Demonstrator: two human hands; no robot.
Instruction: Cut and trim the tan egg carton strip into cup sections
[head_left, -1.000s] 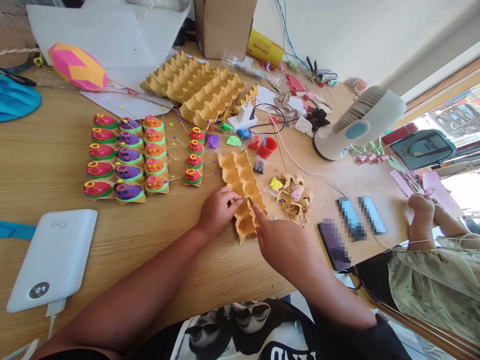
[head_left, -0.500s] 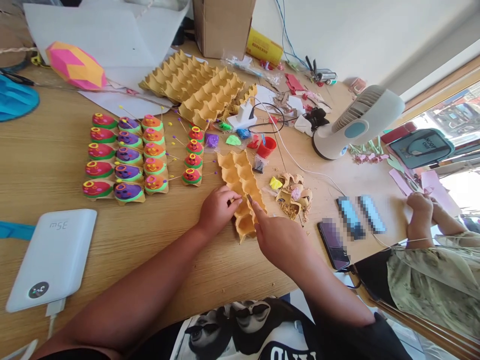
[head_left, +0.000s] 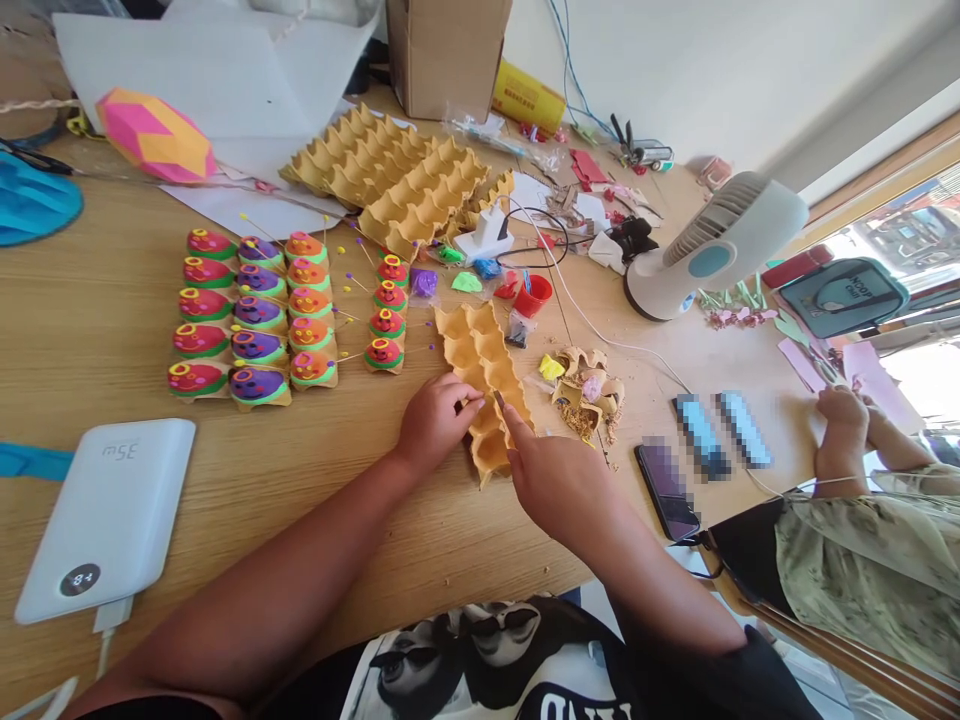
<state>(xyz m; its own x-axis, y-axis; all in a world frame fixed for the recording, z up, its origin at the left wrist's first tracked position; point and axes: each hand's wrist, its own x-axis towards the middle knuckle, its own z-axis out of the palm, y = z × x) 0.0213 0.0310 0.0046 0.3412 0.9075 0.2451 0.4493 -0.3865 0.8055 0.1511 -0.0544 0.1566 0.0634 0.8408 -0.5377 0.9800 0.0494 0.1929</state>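
In the head view, a two-row strip of yellow-brown egg carton [head_left: 459, 345] lies on the table in front of me. My left hand [head_left: 435, 420] is closed at its left side, thumb and fingers pinching the carton. My right hand [head_left: 559, 490] is closed around a knife, the index finger stretched along it. Only the dark blade tip [head_left: 499, 398] shows, against the middle of the strip; the handle is mostly hidden by the hand. Torn carton pieces and crumbs [head_left: 589, 395] lie to the right, with yellow clay [head_left: 551, 367] beside them.
Decorated carton cups with painted faces [head_left: 259, 310] stand in rows at left, near a white power bank [head_left: 109, 515]. Larger egg trays [head_left: 420, 190] lie behind. A fan [head_left: 712, 250], phones [head_left: 667, 490] and a charging cable are at right. Another person's hands [head_left: 847, 420] hold pink paper.
Both hands stay almost in place on the carton strip. My right hand has shifted very slightly with the knife. The view has moved a touch.
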